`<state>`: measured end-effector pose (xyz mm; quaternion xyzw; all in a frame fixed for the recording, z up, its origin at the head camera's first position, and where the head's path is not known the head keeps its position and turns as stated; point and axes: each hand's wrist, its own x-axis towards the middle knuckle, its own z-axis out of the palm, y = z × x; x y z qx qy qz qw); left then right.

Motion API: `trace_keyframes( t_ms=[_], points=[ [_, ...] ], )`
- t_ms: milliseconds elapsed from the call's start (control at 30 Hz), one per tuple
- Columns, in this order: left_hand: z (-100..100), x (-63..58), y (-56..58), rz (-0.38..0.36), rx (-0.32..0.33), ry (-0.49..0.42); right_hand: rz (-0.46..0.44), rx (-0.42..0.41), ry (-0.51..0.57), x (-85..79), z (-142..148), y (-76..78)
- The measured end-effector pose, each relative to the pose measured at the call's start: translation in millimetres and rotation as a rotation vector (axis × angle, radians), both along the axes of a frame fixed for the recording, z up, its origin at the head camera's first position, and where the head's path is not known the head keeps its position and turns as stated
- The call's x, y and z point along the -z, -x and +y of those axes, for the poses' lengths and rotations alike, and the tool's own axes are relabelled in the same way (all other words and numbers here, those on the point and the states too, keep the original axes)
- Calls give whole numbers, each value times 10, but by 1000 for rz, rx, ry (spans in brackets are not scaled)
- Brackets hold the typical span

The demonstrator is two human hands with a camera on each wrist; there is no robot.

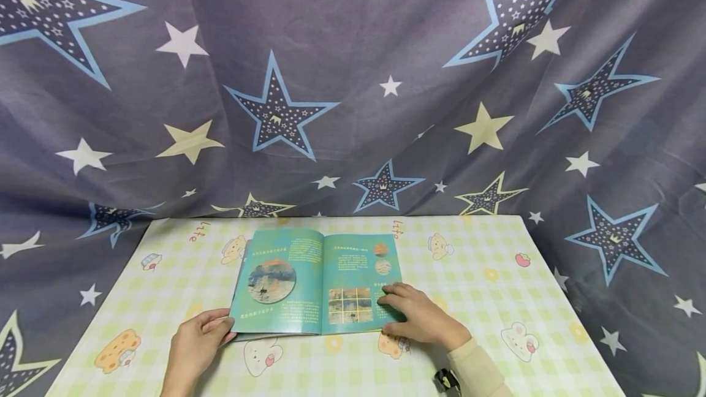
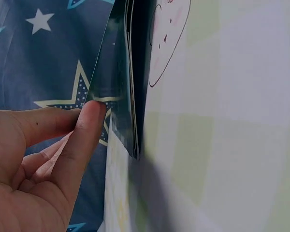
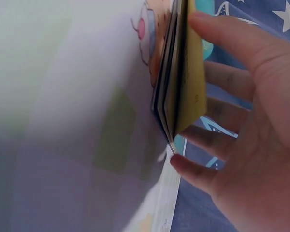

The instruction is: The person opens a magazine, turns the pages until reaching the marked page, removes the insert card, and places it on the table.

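Note:
A teal book [image 1: 309, 317] lies spread on the table, with a round painting picture on its left page and a gridded painting picture on its right page. My left hand [image 1: 194, 343] pinches the book's lower left corner between thumb and fingers; in the left wrist view the fingertips [image 2: 93, 112] grip a thin teal sheet. Over the lower right edge of the book is my right hand [image 1: 421, 317], its fingers spread and touching the right page. In the right wrist view, a yellowish page [image 3: 193, 92] stands slightly apart from the other leaves near those fingers.
A checked tablecloth with cartoon animals [image 1: 469, 287] covers the table. Dark fabric with stars [image 1: 342, 66] hangs behind and at both sides. A black object [image 1: 445, 378] is by the right sleeve [image 1: 477, 366] at the front.

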<state>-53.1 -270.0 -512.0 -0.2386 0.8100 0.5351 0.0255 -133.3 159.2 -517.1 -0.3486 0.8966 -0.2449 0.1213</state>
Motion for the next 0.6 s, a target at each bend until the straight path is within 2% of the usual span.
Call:
trace_keyframes(
  t_ms=[100,233,400,600],
  points=[
    [-2,16,9,-6,11,11,-36,8,34,-14,19,11],
    [7,23,25,-7,13,53,-26,63,118,-20,38,13],
    [24,-4,34,-9,22,115,36,164,208,10,54,6],
    [32,-50,19,-13,44,215,139,245,232,45,63,9]
  ],
)
